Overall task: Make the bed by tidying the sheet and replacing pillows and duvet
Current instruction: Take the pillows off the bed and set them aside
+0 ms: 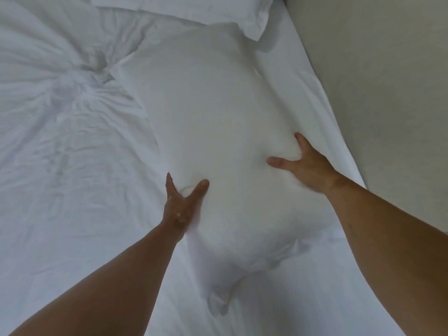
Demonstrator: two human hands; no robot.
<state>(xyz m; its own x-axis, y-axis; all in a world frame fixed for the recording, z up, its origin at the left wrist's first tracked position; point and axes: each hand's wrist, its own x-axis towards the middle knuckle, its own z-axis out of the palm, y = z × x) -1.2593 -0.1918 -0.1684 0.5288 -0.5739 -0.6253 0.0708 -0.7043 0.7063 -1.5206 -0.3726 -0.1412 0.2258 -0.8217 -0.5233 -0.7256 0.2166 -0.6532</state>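
Observation:
A plump white pillow (213, 122) lies lengthwise in the middle of the view on the white sheet (308, 76). My left hand (181, 204) grips its left side, thumb on top and fingers tucked under the edge. My right hand (305, 163) grips its right side the same way, thumb spread across the top. A second white pillow (184, 8) lies at the top of the view, its corner overlapping the first pillow's far end. A crumpled white duvet (53, 93) is bunched on the left.
A beige padded headboard or wall (378, 81) runs along the right edge of the bed. The sheet's edge meets it at the lower right.

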